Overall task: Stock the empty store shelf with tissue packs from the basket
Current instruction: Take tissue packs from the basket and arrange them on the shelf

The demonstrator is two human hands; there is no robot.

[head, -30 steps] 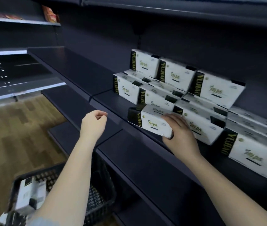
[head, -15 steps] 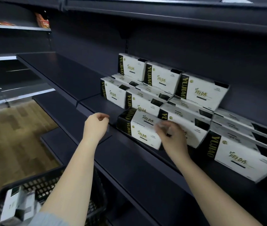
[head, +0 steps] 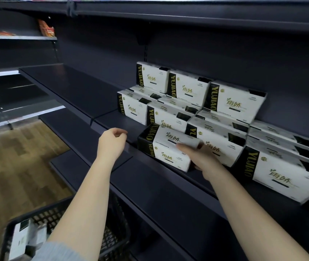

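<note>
**Tissue pack held at the shelf's front edge**

The tissue pack (head: pixel 166 147) sits tilted at the near edge of the dark shelf (head: pixel 85 95), left of the stacked packs (head: pixel 215 110). The right hand (head: pixel 199 157) grasps its right end. The left hand (head: pixel 111 142) hovers loosely curled, holding nothing. The basket (head: pixel 117 240) with more packs is near left, below.

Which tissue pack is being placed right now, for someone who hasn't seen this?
Find the dark shelf holding white tissue packs. At the stack's front left, the right hand grips one pack. Unlike its squared neighbours, it sits tilted at the front edge.
</note>
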